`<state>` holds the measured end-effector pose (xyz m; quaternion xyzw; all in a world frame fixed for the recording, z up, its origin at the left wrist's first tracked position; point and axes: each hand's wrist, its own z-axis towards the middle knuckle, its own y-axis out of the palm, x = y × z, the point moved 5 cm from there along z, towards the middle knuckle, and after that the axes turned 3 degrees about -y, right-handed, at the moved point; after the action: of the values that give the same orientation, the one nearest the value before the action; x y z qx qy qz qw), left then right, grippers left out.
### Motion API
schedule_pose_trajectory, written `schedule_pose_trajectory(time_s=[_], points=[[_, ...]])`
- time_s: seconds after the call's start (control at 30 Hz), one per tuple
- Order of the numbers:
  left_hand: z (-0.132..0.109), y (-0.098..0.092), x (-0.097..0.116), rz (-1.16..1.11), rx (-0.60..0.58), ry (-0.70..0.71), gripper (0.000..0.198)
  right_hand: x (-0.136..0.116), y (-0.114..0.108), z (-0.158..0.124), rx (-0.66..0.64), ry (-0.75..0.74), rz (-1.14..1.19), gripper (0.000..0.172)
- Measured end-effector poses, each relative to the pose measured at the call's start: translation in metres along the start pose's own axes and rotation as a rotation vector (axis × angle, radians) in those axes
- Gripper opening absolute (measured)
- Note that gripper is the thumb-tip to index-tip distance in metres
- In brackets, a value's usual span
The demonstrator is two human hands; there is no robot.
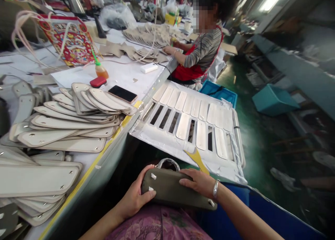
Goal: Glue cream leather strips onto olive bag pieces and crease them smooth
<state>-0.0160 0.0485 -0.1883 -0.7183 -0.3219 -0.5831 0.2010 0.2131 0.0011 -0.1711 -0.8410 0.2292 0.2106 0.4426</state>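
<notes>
An olive-green handbag (174, 188) lies across my lap, its long flat side facing up. Small white patches show near its corners, and a handle (169, 160) with a pale wrapping curves up behind it. My left hand (140, 193) grips the bag's left end, thumb on the flat face. With fingers bent over the far edge, my right hand (197, 181) holds the bag right of its middle; some fingertips are hidden. Just beyond that hand, a yellow forked tool (196, 159) rests on the rack edge.
Stacks of pale panels with metal studs (70, 125) cover the bench at left. A phone (123, 94) and glue bottle (101, 71) lie behind them. Ahead stands a white slotted rack (167, 135) bearing pale strips. A co-worker (201, 48) sits beyond; a blue bin (261, 212) is at right.
</notes>
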Motion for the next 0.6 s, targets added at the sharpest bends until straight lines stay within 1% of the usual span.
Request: schedule_pose_trajectory(time_s=[0.1, 0.17, 0.2, 0.23, 0.3, 0.37, 0.4, 0.5, 0.57, 0.6], points=[[0.0, 0.002, -0.002, 0.013, 0.002, -0.016, 0.064, 0.029, -0.008, -0.028, 0.047, 0.082, -0.043, 0.048], [-0.001, 0.003, -0.004, 0.032, 0.017, -0.028, 0.063, 0.039, -0.012, -0.043, 0.091, 0.144, -0.105, 0.048], [-0.001, 0.003, -0.005, 0.043, 0.028, -0.033, 0.062, 0.039, -0.012, -0.049, 0.122, 0.164, -0.146, 0.05], [-0.002, 0.003, -0.006, 0.056, 0.04, -0.037, 0.062, 0.036, -0.012, -0.053, 0.154, 0.169, -0.186, 0.052], [-0.004, 0.004, -0.008, 0.085, 0.063, -0.039, 0.061, 0.021, -0.006, -0.053, 0.216, 0.138, -0.24, 0.064], [-0.006, 0.004, -0.009, 0.111, 0.084, -0.034, 0.061, -0.001, 0.004, -0.043, 0.261, 0.086, -0.255, 0.075], [-0.008, 0.004, -0.009, 0.125, 0.098, -0.031, 0.061, -0.013, 0.009, -0.036, 0.277, 0.062, -0.253, 0.078], [-0.011, 0.004, -0.007, 0.165, 0.142, -0.014, 0.063, -0.042, 0.023, -0.012, 0.294, -0.009, -0.24, 0.076], [-0.013, 0.006, -0.005, 0.192, 0.159, -0.006, 0.066, -0.051, 0.028, -0.003, 0.299, -0.056, -0.234, 0.077], [-0.014, 0.008, -0.005, 0.205, 0.162, -0.004, 0.066, -0.05, 0.028, -0.003, 0.307, -0.071, -0.233, 0.078]])
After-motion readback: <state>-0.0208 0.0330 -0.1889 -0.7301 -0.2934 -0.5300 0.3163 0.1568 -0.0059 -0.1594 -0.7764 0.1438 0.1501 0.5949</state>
